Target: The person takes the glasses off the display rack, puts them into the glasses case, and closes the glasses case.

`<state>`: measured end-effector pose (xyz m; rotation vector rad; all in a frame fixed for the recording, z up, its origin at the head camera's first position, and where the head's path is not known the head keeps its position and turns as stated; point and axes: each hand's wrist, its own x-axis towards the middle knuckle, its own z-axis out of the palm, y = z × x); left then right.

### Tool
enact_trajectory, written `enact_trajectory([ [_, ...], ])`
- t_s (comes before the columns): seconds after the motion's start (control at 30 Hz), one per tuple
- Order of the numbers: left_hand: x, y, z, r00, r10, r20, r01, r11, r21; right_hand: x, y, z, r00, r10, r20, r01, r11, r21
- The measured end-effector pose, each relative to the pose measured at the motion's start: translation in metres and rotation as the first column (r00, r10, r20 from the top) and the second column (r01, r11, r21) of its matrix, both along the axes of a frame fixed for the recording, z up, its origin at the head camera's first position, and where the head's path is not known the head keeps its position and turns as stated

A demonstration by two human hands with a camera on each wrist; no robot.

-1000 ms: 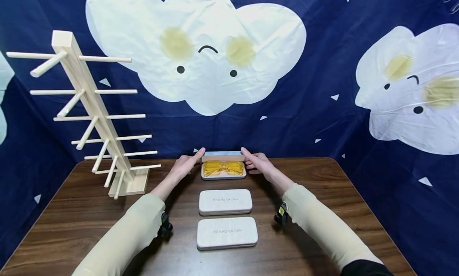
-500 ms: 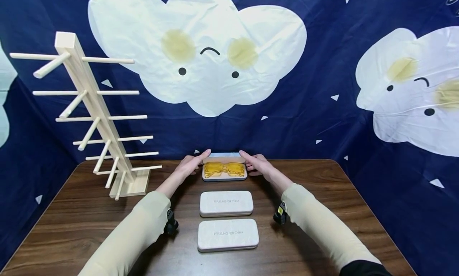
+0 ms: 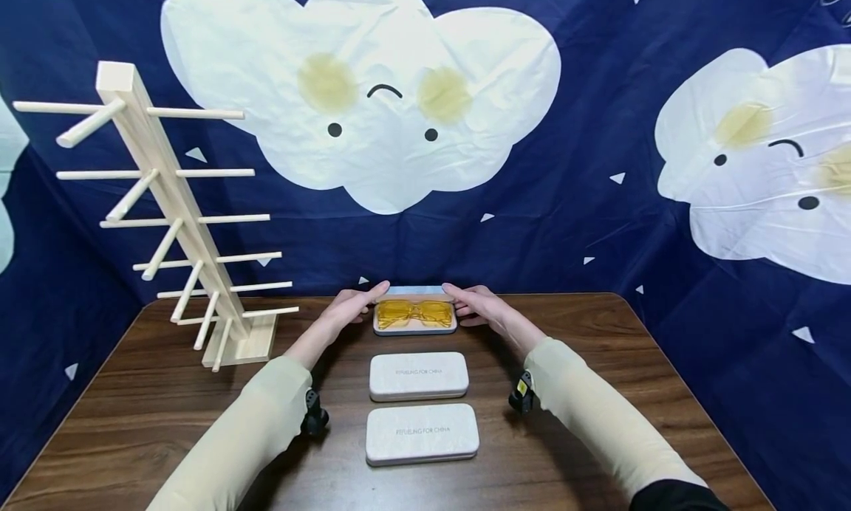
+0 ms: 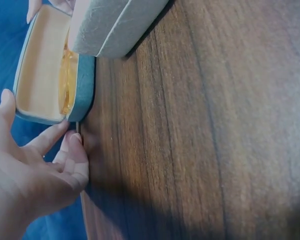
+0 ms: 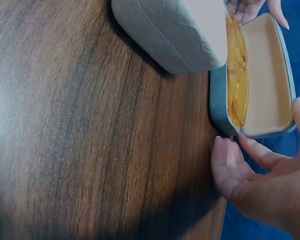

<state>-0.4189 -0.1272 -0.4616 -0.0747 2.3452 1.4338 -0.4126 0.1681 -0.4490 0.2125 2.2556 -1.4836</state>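
Observation:
At the table's far edge stands a blue-grey glasses case with its lid raised and a peach lining. Yellow-tinted glasses lie folded inside. My left hand holds the case's left end, thumb on the lid's edge and index finger by the hinge corner. Mirroring it, my right hand grips the right end, its thumb on the lid's other corner. The remaining fingers of both hands bend beside the case near the tabletop.
Two closed pale glasses cases, a farther one and a nearer one, lie in a row toward me. A wooden peg rack stands at the left. Dark blue cloth with clouds hangs behind the wooden table.
Both thumbs have shifted inward along the lid's top edge, the left one more. The lid has tipped slightly lower. The glasses and the two closed cases have stayed put.

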Motion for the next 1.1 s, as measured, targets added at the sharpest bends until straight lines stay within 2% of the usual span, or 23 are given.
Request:
enact_trajectory([
  [0.17, 0.002, 0.0, 0.001, 1.0, -0.009, -0.008, 0.009, 1.0, 0.004, 0.003, 0.002, 0.002, 0.999, 0.031, 0.011, -0.031, 1.0, -0.005],
  [0.43, 0.006, -0.005, 0.0, 0.995, -0.078, -0.064, 0.077, 0.997, -0.007, 0.005, 0.005, 0.003, 0.998, 0.066, -0.001, -0.066, 0.998, -0.013],
  [0.8, 0.007, -0.008, -0.002, 0.989, -0.127, -0.077, 0.126, 0.992, -0.016, 0.003, 0.007, 0.001, 0.996, 0.09, 0.028, -0.09, 0.996, -0.025],
  [1.1, 0.005, -0.012, -0.008, 0.973, -0.194, -0.123, 0.195, 0.981, -0.006, 0.003, 0.009, -0.002, 0.986, 0.166, -0.023, -0.167, 0.985, -0.031],
])
